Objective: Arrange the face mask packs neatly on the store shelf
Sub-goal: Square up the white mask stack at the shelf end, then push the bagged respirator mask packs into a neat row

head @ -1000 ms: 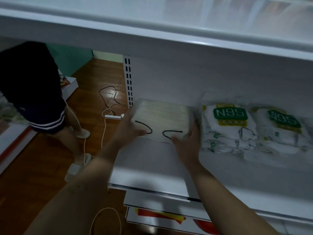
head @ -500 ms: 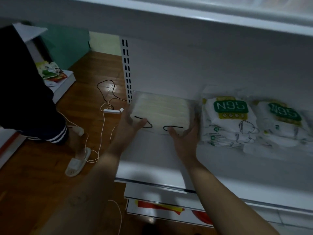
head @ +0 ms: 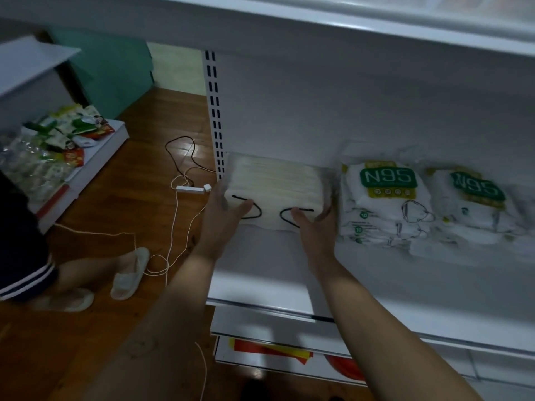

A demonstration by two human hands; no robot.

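A clear pack of white face masks with black ear loops [head: 275, 188] lies at the left end of the white shelf [head: 260, 264], against the back panel. My left hand [head: 224, 215] presses on its left front corner and my right hand [head: 317, 227] on its right front corner; both grip the pack. To its right stands a stack of N95 mask packs with green labels [head: 382, 201], and a second N95 stack [head: 477, 206] beside that.
A slotted upright [head: 215, 111] marks the shelf's left end. On the wooden floor lie a white power strip [head: 189, 189] and cables. Another person's legs in slippers [head: 130, 273] stand at the left. A low shelf with mixed packets [head: 58, 140] is at far left.
The pack has slid slightly deeper onto the shelf, with both hands staying at its front corners. The other person has shifted to the left and my view has tilted.
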